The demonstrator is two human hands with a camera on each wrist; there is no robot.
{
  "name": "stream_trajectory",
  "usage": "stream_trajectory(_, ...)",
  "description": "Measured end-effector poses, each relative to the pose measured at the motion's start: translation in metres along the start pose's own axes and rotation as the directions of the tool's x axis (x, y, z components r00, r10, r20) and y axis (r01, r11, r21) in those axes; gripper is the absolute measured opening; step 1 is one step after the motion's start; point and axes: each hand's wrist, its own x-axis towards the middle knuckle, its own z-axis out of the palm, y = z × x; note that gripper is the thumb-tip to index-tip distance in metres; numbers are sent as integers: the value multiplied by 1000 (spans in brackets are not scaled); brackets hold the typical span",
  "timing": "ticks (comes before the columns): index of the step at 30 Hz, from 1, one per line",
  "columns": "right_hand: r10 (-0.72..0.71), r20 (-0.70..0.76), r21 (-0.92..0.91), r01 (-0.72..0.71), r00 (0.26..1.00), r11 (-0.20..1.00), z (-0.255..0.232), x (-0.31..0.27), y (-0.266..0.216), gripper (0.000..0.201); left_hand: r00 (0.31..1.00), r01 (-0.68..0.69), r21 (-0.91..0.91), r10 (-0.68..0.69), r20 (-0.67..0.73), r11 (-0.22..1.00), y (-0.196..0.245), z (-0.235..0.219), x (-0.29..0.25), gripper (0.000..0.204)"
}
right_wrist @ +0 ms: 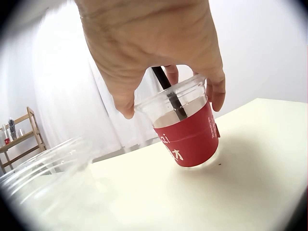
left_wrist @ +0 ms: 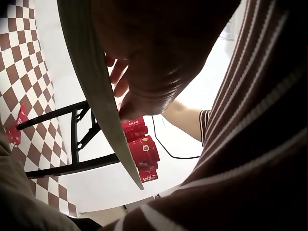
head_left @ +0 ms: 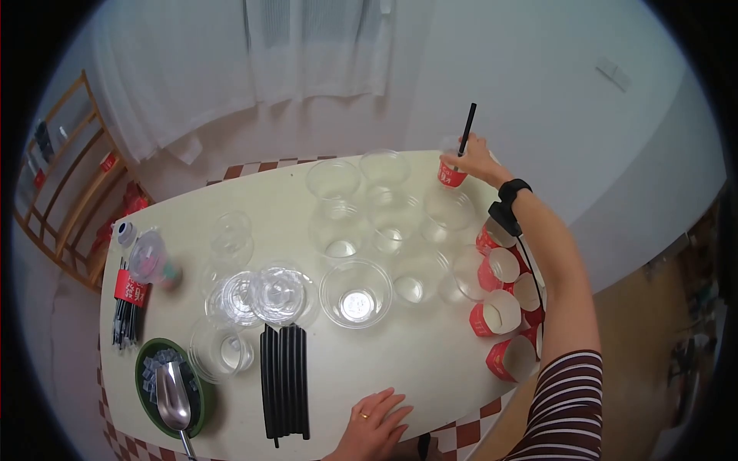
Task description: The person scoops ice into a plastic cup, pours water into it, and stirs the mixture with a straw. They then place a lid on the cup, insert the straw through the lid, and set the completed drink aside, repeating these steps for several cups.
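At the far right of the table, my right hand point(head_left: 478, 163) grips a clear plastic cup point(right_wrist: 182, 103) by its rim, thumb on one side and fingers on the other. A red paper sleeve point(right_wrist: 188, 139) with white lettering wraps the cup, and a black straw point(right_wrist: 168, 91) stands in it, slanting up past the hand. The cup tilts slightly, its base close over the tabletop. Near the front edge lies my left hand point(head_left: 373, 425), fingers loosely extended and holding nothing; its wrist view shows it dark against the table edge point(left_wrist: 98, 91).
Clear plastic cups point(head_left: 356, 293) stand in rows mid-table. Red paper sleeves point(head_left: 496, 316) line the right edge. Left are clear lids point(head_left: 278, 294), black straws point(head_left: 284, 384), a green bowl point(head_left: 201, 399) of ice cubes with a metal scoop point(head_left: 173, 396), and wrapped straws point(head_left: 125, 323).
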Motion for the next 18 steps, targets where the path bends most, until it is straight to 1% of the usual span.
stream_trajectory(2, 12, 29, -6, -12, 999, 1000, 8, 4, 4, 97, 1000, 1, 0, -1, 2, 1000, 1, -1, 0, 38)
stream_trajectory(5, 20, 65, 50, -23, 998, 998, 5, 2, 7, 101, 1000, -8, 3, 8, -2, 1000, 2, -3, 1, 38)
stream_trajectory(8, -7, 90, 62, 2, 996, 998, 4, 0, 12, 101, 1000, -16, 9, 16, -9, 1000, 4, -3, 2, 37)
stream_trajectory(10, -14, 88, 137, 2, 996, 991, -2, -4, 13, 98, 999, -31, 40, 31, -11, 999, 4, -5, 3, 36)
stream_trajectory(11, -16, 87, 175, 1, 996, 985, -5, -7, 13, 97, 1000, -10, 52, 10, 16, 999, 6, -7, 4, 37)
stream_trajectory(13, -33, -43, 63, 36, 999, 997, -13, -17, 14, 85, 997, 29, 72, -34, 67, 997, 9, -12, 9, 39)
stream_trajectory(14, -45, -106, 3, 46, 993, 999, -18, -23, 15, 79, 997, 31, 66, -36, 68, 997, 10, -14, 10, 38)
stream_trajectory(17, -36, -66, 170, 46, 997, 984, -47, -60, 4, 61, 998, 28, 46, -31, 60, 999, 10, -14, 9, 38)
stream_trajectory(18, -44, -15, 148, 46, 999, 988, -53, -72, -1, 54, 998, 24, 43, -26, 54, 999, 8, -13, 8, 37)
